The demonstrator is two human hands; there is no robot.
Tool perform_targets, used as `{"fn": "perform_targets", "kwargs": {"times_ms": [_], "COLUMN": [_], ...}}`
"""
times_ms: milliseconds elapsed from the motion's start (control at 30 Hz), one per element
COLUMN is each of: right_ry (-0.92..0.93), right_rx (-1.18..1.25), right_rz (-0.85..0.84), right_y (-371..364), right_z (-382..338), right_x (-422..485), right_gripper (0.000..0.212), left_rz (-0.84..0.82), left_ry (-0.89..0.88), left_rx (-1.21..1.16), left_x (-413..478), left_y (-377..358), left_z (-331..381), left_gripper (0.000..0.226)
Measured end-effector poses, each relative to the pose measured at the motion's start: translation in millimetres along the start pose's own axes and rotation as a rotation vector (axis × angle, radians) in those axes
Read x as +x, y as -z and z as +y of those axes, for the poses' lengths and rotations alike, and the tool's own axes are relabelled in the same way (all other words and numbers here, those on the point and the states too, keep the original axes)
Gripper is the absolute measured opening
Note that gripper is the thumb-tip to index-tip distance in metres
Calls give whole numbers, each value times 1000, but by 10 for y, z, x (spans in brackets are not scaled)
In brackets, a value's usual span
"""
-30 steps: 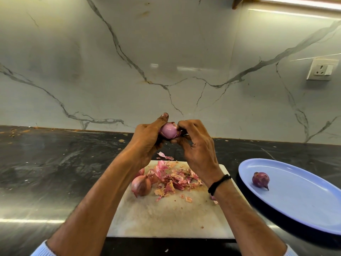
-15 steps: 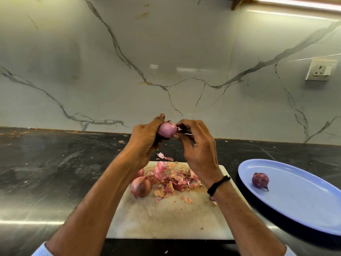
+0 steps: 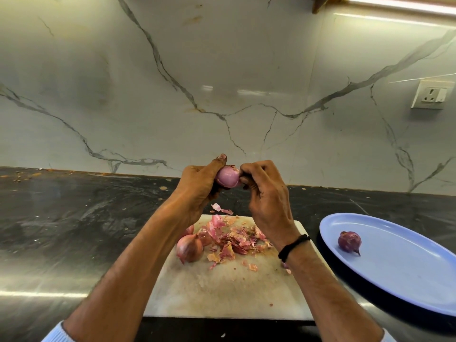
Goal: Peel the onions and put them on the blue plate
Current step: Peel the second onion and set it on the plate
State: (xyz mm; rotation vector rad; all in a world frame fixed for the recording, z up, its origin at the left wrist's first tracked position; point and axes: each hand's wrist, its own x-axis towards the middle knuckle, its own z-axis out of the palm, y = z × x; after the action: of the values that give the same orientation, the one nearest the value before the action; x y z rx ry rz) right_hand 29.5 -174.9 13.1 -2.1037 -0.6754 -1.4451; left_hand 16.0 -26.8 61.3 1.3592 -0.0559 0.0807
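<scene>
Right hand (image 3: 267,193) has curled in, pinching left hand's (image 3: 197,183) onion (image 3: 227,177).

Mostly peeled, glossy pale pink onion (image 3: 228,177) held in air between left hand (image 3: 197,183) and right hand (image 3: 266,193). Dark purple onion (image 3: 349,241) lies on blue plate (image 3: 407,280), near its left end. Unpeeled onion (image 3: 189,248) rests on cutting board (image 3: 222,292).

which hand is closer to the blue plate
Right. The right hand sits left of the blue plate, pinching the held onion; the left hand grips that onion from its farther side.
</scene>
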Motion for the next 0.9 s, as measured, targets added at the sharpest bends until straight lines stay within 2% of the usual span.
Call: {"fn": "perform_targets", "kwargs": {"times_ms": [200, 367, 633, 767, 900], "right_ry": [26, -1, -114, -272, -388], "right_rx": [15, 34, 69, 61, 78], "right_rz": [-43, -8, 85, 115, 136], "right_y": [-9, 11, -27, -4, 53], "right_z": [-45, -70, -57, 19, 84], "right_x": [2, 20, 7, 3, 9], "right_gripper": [35, 34, 27, 23, 13], "left_rz": [-1, 5, -69, -123, -98], "left_ry": [131, 244, 239, 228, 192], "left_rx": [-62, -218, -296, -379, -441], "left_x": [12, 52, 10, -27, -22], "left_y": [-22, 34, 28, 54, 89], "left_z": [-38, -37, 4, 46, 88], "left_gripper": [29, 29, 23, 28, 29]}}
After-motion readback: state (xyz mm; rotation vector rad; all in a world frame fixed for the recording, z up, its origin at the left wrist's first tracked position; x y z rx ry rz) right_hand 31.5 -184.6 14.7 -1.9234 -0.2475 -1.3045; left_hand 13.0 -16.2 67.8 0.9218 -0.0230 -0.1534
